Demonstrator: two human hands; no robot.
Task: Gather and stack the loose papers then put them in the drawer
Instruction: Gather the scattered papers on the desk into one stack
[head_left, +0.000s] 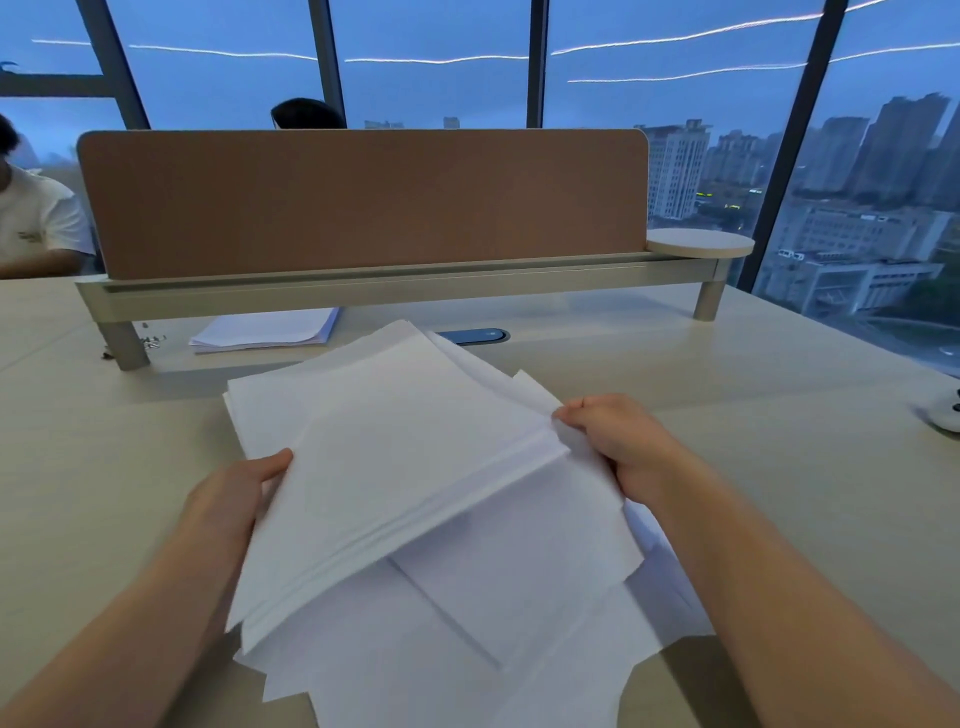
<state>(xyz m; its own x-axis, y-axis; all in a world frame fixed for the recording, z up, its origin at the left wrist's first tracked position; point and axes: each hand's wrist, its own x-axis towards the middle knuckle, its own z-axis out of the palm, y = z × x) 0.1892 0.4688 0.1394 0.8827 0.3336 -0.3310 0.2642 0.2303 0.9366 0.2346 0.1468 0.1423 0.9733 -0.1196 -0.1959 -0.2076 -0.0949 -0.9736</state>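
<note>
On the desk (753, 467), two hands grip a sheaf of papers (395, 467) above a loose white heap.

The left hand (228, 499) clamps the sheaf's left edge, thumb on top; the right hand (618, 441) pinches its far right corner, so the hands sit well apart with the sheaf tilted between them. More loose sheets (519, 597) lie fanned and overlapping beneath it, reaching the desk's near edge. A smaller stack (265, 330) rests farther back, under the rail of the brown divider (363, 202). A white object (948, 410) sits at the right edge, too cropped to identify.
</note>
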